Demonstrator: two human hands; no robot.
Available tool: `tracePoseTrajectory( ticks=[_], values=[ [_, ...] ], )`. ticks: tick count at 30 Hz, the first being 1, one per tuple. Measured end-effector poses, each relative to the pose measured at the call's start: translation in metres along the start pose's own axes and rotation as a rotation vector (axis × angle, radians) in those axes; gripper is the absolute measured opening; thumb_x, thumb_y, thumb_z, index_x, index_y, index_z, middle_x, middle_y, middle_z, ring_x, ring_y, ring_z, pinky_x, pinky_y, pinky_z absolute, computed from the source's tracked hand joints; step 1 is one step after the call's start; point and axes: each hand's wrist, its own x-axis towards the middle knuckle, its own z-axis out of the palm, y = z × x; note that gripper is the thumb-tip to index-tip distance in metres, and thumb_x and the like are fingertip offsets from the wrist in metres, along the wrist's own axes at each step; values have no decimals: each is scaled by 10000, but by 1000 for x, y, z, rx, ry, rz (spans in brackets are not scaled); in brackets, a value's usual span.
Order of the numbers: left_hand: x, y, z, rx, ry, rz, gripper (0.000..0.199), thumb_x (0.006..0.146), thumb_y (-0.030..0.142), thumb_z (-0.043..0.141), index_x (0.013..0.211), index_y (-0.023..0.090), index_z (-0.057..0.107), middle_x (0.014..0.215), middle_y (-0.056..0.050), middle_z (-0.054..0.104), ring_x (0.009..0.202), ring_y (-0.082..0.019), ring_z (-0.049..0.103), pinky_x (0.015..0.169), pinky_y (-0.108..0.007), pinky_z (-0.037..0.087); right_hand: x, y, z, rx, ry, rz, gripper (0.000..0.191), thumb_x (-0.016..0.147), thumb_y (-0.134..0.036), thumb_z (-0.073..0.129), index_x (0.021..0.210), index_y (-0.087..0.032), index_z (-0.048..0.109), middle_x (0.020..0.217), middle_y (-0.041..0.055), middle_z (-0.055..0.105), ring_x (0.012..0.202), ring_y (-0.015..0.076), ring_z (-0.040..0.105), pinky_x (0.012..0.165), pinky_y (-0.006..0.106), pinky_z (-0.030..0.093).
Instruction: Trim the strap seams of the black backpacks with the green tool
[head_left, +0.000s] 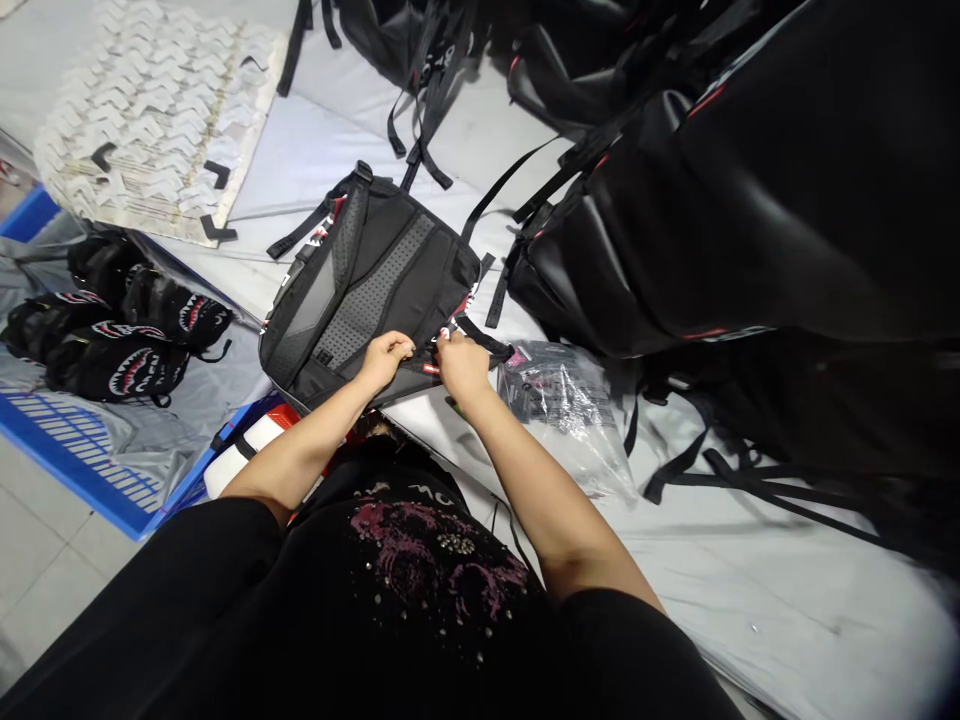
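Observation:
A black backpack (420, 250) lies on the white-covered table with its padded, perforated back panel facing up. Red and white patterned trim shows along its sides. Over the edge closest to me, my left hand (385, 362) is closed, thumb and finger pinched together; what they hold is too small to make out. My right hand (463, 366) is closed on the backpack's near right corner, beside a small red label (431, 369) and a black strap. Its fingertips are partly hidden behind the hand.
A clear plastic bag (559, 400) with dark contents lies right of the backpack. Large black bags (720, 220) are piled at the right, straps trailing. To the left, a blue crate (82, 455) holds several black printed bags. Behind it, a board (161, 110) carries rows of white angled pieces.

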Motion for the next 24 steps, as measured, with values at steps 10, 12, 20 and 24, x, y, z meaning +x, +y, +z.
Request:
tracePoseTrajectory(
  ticks=[10, 12, 20, 24],
  values=[
    [-1, 12, 10, -153, -31, -59, 66, 822, 138, 561, 770, 156, 598, 977, -40, 717, 743, -95, 612, 737, -230, 475, 5, 9, -5, -55, -57, -48, 236, 948, -247, 525, 1144, -163, 627, 1082, 140, 689, 941, 265, 685, 714, 298, 486],
    [2, 13, 14, -194, -64, -108, 73, 856, 148, 531, 797, 157, 573, 895, -38, 727, 668, -88, 612, 626, -203, 444, 6, 7, -7, -60, -63, -51, 222, 956, -240, 506, 1126, -177, 634, 1082, 127, 694, 951, 264, 686, 716, 299, 486],
    [1, 23, 14, -270, -158, -227, 148, 853, 143, 596, 723, 154, 528, 613, 30, 626, 528, -46, 547, 544, -158, 399, 10, 0, -14, -35, -77, 33, 257, 959, -163, 450, 1148, -187, 623, 1052, 145, 705, 964, 244, 681, 734, 286, 480],
    [-8, 41, 6, -276, -276, -268, 154, 809, 194, 666, 707, 147, 562, 536, 32, 588, 460, -53, 514, 481, -170, 363, 12, 6, -11, 40, -69, 63, 270, 957, -146, 437, 1143, -172, 631, 1076, 163, 691, 980, 268, 673, 767, 323, 483]
  ],
)
